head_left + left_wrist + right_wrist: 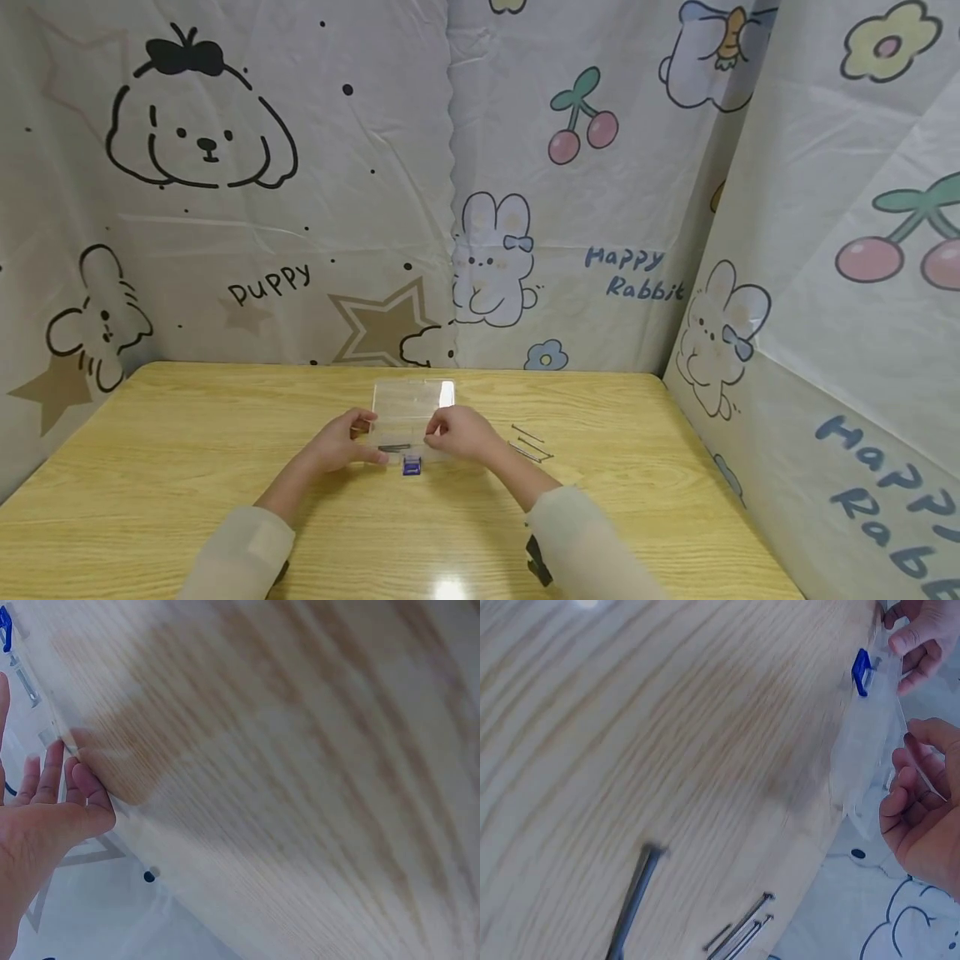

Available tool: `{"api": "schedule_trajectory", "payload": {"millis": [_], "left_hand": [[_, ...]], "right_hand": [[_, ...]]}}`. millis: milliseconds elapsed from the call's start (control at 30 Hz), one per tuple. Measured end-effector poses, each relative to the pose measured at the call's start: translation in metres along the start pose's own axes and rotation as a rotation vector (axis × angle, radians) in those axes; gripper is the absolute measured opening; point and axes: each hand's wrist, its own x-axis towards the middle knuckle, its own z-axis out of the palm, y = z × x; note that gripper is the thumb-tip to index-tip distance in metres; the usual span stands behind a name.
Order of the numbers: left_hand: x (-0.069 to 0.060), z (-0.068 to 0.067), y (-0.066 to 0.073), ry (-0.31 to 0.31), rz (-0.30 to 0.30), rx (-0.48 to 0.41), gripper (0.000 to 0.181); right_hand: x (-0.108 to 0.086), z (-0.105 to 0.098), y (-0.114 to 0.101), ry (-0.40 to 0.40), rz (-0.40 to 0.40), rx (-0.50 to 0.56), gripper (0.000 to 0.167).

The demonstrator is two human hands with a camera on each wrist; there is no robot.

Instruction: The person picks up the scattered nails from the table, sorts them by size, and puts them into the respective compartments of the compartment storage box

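Note:
A clear plastic box [388,433] stands on the table with its transparent lid [408,398] raised at the back and a blue latch [412,466] at the front. Several dark nails [393,448] lie inside its left part. My left hand [347,440] holds the box's left side, thumb at the front corner and fingers behind. Over the right part of the box is my right hand [461,432], its fingers curled. Between its thumb and fingers it pinches a thin, straight nail [928,774], partly hidden by the fingers.
Several loose nails [528,446] lie on the wooden table [615,500] to the right of the box. A printed curtain [375,208] hangs behind the table and along its sides. Light glares off the tabletop near the front.

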Motion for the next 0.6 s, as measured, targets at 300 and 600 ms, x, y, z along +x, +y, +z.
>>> {"api": "schedule_trajectory", "payload": {"millis": [300,600], "left_hand": [[-0.003,-0.001,0.001,-0.005,0.011,0.007,0.078],[-0.001,-0.001,-0.001,-0.006,0.015,-0.001,0.077]], "right_hand": [[-0.016,-0.013,0.014,-0.017,0.003,0.025,0.010],[-0.036,-0.020,0.032,-0.042,-0.026,0.056,0.009]]}}
